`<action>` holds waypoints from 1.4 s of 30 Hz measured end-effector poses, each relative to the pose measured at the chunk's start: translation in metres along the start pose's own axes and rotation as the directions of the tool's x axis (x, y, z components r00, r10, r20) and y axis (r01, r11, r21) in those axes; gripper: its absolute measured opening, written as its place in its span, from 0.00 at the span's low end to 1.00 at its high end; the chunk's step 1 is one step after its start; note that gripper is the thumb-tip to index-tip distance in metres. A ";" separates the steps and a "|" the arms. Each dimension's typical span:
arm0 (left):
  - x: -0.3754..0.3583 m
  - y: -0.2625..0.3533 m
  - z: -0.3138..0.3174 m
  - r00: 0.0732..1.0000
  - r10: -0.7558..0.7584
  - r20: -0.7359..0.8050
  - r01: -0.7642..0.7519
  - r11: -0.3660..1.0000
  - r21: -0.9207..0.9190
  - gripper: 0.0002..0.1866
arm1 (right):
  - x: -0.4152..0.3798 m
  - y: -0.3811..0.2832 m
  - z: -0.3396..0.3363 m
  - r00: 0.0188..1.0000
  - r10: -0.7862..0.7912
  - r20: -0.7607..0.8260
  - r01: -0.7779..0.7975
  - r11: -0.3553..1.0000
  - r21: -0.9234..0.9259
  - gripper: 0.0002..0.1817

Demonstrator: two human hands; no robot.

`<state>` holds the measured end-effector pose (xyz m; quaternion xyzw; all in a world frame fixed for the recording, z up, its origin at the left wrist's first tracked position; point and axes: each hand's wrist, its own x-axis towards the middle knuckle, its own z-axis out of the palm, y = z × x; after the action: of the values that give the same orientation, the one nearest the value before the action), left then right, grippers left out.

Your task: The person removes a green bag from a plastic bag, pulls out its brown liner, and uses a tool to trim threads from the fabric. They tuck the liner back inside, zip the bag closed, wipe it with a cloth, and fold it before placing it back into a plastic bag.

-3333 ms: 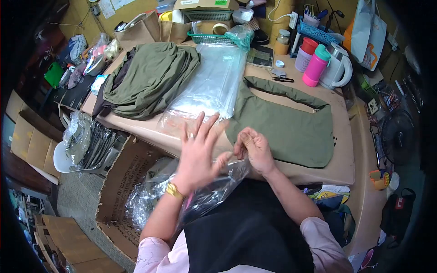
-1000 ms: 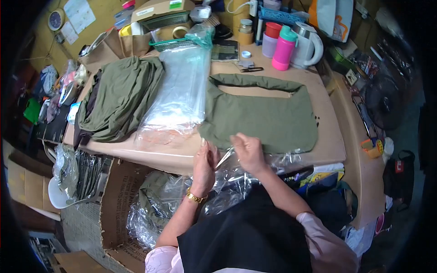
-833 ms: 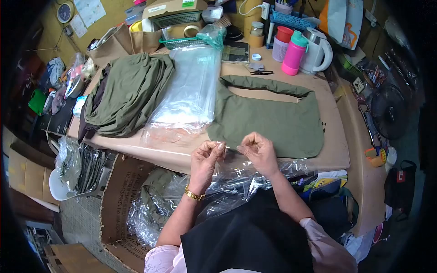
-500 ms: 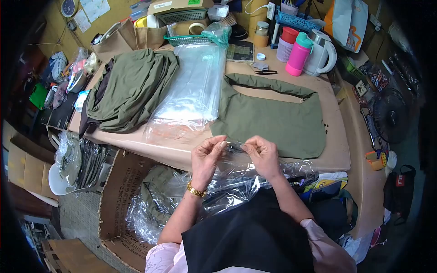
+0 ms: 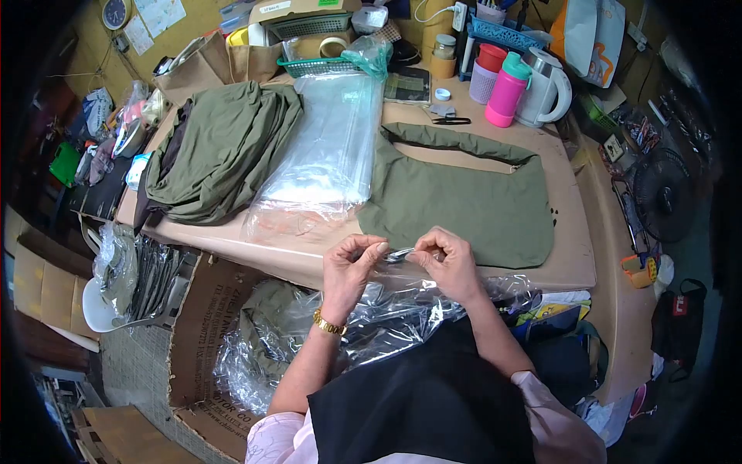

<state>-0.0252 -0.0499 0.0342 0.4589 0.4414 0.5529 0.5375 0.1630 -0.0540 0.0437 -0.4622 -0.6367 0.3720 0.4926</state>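
My left hand [image 5: 352, 267] pinches one side of the opening of a clear plastic bag [image 5: 402, 298], and my right hand [image 5: 448, 263] pinches the other side. The clear bag hangs below both hands over the table's front edge, with something dark under or inside it. Just beyond my hands a green fabric bag [image 5: 464, 201] lies flat. A stack of clear plastic bags [image 5: 332, 139] is left of it, and a pile of green fabric [image 5: 224, 147] is farther left.
An open cardboard box [image 5: 197, 348] with plastic-wrapped fabric stands below the table's front edge. Thread snips [image 5: 451, 121], a pink bottle [image 5: 506, 93], a kettle [image 5: 545, 93] and a green basket [image 5: 317, 68] are at the back. A fan [image 5: 661, 193] is on the right.
Both hands have shifted very slightly, still pinching the clear bag. The plastic between and below them has changed its folds.
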 end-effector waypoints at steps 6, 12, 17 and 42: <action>-0.001 -0.013 0.000 0.995 0.036 0.093 -0.037 0.999 0.011 0.13 | 0.000 -0.010 0.003 0.986 -0.082 0.145 0.108 0.978 -0.180 0.08; -0.001 -0.011 0.003 0.954 0.148 0.262 -0.088 0.970 -0.228 0.14 | 0.003 0.006 0.006 0.996 0.037 0.085 -0.044 0.995 0.086 0.09; -0.003 -0.001 -0.003 0.939 -0.032 0.342 0.050 0.998 -0.045 0.13 | 0.002 0.020 0.006 0.991 0.067 0.119 -0.130 0.735 0.665 0.07; 0.029 0.111 -0.089 0.946 0.230 -0.228 -0.250 0.966 -0.060 0.11 | -0.002 -0.019 -0.089 0.563 0.235 0.793 0.171 0.905 -0.390 0.11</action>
<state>-0.1336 -0.0239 0.1271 0.4215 0.4139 0.6802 0.4339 0.2453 -0.0601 0.0823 -0.3411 -0.8479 0.4056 0.0171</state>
